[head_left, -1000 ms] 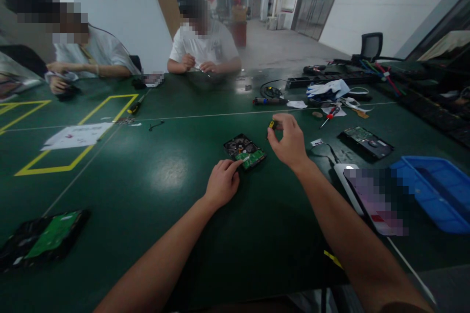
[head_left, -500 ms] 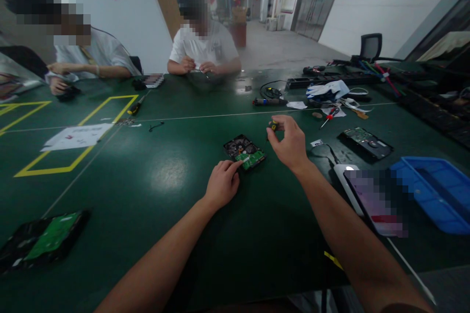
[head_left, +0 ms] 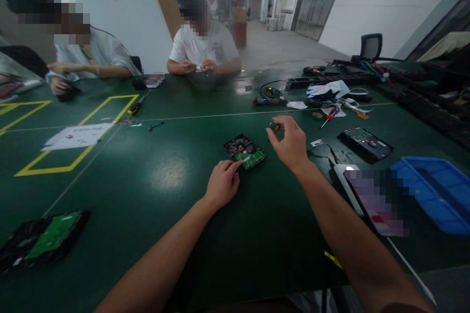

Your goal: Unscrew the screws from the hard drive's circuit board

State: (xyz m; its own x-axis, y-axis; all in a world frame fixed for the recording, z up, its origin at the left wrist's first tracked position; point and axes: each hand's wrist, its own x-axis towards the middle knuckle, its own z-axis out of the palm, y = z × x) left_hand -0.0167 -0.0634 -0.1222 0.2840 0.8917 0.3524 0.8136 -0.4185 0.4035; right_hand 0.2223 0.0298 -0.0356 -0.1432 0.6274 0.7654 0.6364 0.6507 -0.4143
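A hard drive (head_left: 245,151) lies on the green table, its green circuit board facing up. My left hand (head_left: 222,183) holds it down at the near left edge, with the index fingertip on the board and the other fingers curled. Just right of the drive, my right hand (head_left: 288,142) is closed around the black and yellow handle of a small screwdriver (head_left: 274,127). Its thin shaft points down toward the drive's right edge; whether the tip touches is too small to tell.
A second hard drive (head_left: 365,143) lies at right, beside a blue tray (head_left: 433,190) and a phone (head_left: 376,203). Another hard drive (head_left: 47,239) is at near left. Tools and gloves (head_left: 328,90) lie beyond my right hand. Two people (head_left: 205,49) sit across the table.
The screwdriver handle has turned slightly within my right fingers. My left hand and the hard drive stay where they were.
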